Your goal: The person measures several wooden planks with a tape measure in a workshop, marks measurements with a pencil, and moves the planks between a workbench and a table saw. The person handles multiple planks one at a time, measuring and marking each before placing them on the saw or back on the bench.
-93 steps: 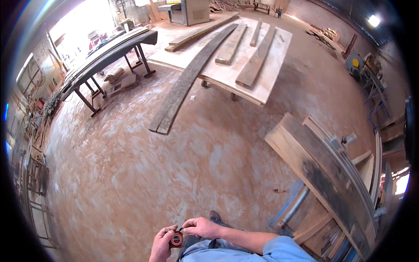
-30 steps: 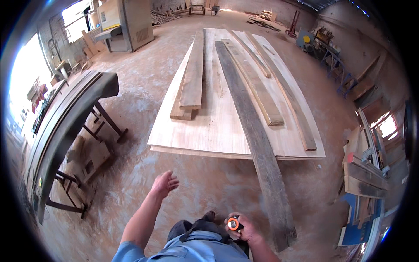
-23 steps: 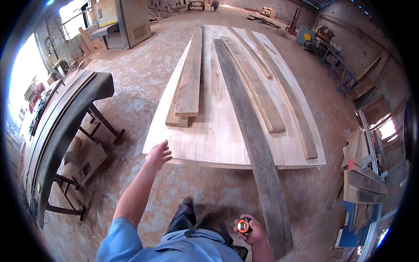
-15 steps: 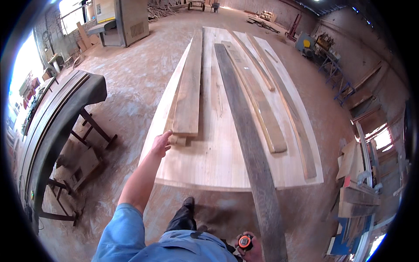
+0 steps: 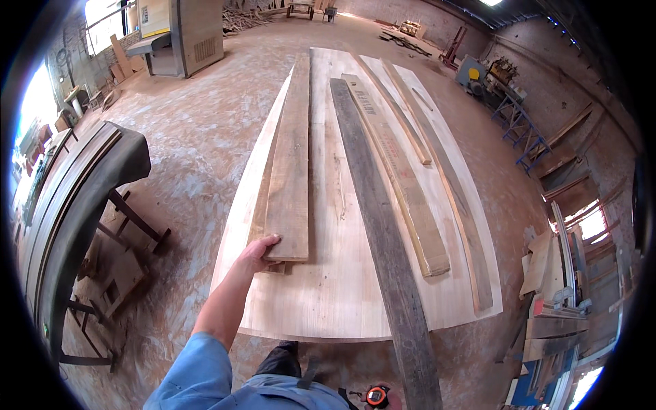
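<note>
left hand [image 5: 257,251] now gripping plank [image 5: 290,164] end

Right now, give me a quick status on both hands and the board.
Left hand gripping near end of brown plank on pale panel. Right hand out of view beside orange tape measure. Nothing blocking.

- Tabletop [image 5: 328,307]: one broad pale wood panel, long axis running away from the camera.
- Dark grey plank [image 5: 379,225] lies lengthwise near its middle; near end overhangs the tabletop's near edge.
- Left of the dark plank: brown board [image 5: 290,164], flat, stacked on another board.
- Right of the dark plank: long pale board [image 5: 403,181], then two thin strips [image 5: 454,198], all flat and lengthwise.
</note>
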`<state>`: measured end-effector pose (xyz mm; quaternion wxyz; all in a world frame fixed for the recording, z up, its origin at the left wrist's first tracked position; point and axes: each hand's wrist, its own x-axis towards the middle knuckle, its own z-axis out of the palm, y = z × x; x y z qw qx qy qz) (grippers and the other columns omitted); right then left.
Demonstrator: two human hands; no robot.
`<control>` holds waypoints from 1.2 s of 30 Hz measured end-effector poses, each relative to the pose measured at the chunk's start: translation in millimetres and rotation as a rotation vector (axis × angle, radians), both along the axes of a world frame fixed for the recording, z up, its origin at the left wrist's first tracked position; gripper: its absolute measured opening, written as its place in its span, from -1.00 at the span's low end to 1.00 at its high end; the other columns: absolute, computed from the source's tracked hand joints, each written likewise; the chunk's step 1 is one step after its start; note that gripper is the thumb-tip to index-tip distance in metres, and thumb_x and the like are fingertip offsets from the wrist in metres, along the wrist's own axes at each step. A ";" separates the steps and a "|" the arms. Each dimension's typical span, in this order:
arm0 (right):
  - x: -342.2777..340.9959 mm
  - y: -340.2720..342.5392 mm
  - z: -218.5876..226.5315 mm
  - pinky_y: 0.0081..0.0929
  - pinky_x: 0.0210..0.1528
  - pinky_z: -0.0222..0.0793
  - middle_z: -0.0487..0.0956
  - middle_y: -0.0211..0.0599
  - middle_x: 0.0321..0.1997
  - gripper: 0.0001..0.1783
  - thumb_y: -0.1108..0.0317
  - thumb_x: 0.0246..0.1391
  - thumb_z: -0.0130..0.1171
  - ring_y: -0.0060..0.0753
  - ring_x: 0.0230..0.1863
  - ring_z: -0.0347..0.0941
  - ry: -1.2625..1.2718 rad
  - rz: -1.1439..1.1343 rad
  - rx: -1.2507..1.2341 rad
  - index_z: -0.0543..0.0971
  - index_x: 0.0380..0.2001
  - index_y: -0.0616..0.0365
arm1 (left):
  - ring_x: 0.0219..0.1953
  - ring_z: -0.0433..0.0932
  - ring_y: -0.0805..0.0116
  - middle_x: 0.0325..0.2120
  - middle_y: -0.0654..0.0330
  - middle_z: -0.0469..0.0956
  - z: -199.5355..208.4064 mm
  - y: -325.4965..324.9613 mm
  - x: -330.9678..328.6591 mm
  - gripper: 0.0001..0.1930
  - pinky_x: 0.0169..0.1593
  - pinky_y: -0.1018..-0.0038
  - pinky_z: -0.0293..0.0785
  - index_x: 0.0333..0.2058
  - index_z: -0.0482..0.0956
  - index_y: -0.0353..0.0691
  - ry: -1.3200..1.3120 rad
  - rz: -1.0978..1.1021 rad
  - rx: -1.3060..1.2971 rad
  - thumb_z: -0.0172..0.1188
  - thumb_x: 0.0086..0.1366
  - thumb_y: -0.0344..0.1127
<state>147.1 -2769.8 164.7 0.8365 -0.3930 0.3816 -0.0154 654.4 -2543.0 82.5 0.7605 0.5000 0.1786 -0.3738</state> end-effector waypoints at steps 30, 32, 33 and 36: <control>-63.4 -127.9 -58.2 -0.56 -0.76 0.26 0.49 0.12 -0.20 -0.58 0.04 0.17 0.07 -0.02 -0.32 0.54 -0.361 0.000 0.282 0.40 -0.09 0.15 | -0.26 0.58 -0.15 -0.38 -0.27 0.57 103.0 -82.0 -296.6 -0.61 -0.13 0.08 0.48 -0.24 0.38 -0.45 -0.676 -0.424 1.451 0.12 0.03 -0.24; -58.2 -131.2 -53.2 -0.56 -0.76 0.26 0.49 0.11 -0.20 -0.60 0.05 0.19 0.04 -0.01 -0.32 0.54 -0.341 0.044 0.286 0.40 -0.10 0.15 | -0.20 0.56 -0.12 -0.33 -0.26 0.54 105.7 -94.3 -307.9 -0.62 -0.12 0.09 0.48 -0.24 0.33 -0.38 -0.682 -0.544 1.452 0.16 0.05 -0.23; -55.7 -132.5 -49.9 -0.56 -0.76 0.25 0.49 0.11 -0.20 -0.61 0.06 0.20 0.02 -0.01 -0.32 0.54 -0.330 0.067 0.282 0.40 -0.10 0.15 | -0.20 0.56 -0.13 -0.32 -0.24 0.53 99.8 -98.3 -311.7 -0.62 -0.13 0.09 0.48 -0.24 0.34 -0.38 -0.758 -0.509 1.457 0.17 0.05 -0.23; -52.3 -134.2 -46.0 -0.55 -0.76 0.25 0.50 0.09 -0.20 -0.61 0.06 0.20 0.02 -0.01 -0.33 0.55 -0.320 0.103 0.274 0.40 -0.10 0.15 | -0.20 0.52 -0.14 -0.26 -0.16 0.46 71.2 -107.5 -321.1 -0.59 -0.15 0.09 0.47 -0.22 0.33 -0.37 -0.946 -0.439 1.483 0.20 0.03 -0.23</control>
